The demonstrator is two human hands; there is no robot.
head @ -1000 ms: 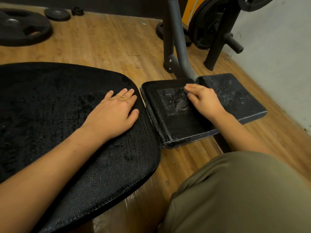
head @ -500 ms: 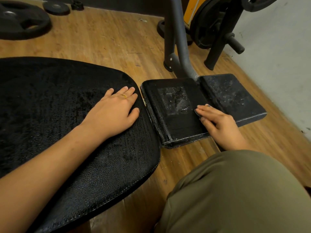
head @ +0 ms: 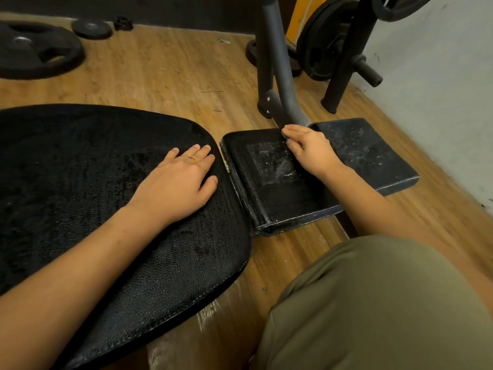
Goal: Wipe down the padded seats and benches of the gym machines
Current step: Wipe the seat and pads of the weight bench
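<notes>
Black vinyl: big pad [head: 80, 182], just left of small seat [head: 277, 198]; seat speckled wet. Left hand [head: 176, 182] flat, released, on pad. Right hand [head: 309, 150] at seat's far edge, fingers bent; grasp cannot be told. Risk: slick vinyl lets hand skid into post [head: 280, 76]; specks stay unwiped.

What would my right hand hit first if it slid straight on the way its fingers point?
The right hand lies on the small seat pad with its fingertips at the pad's far edge. Going straight on, it would probably meet the base of the grey frame post just beyond, though depth is hard to judge.
</notes>
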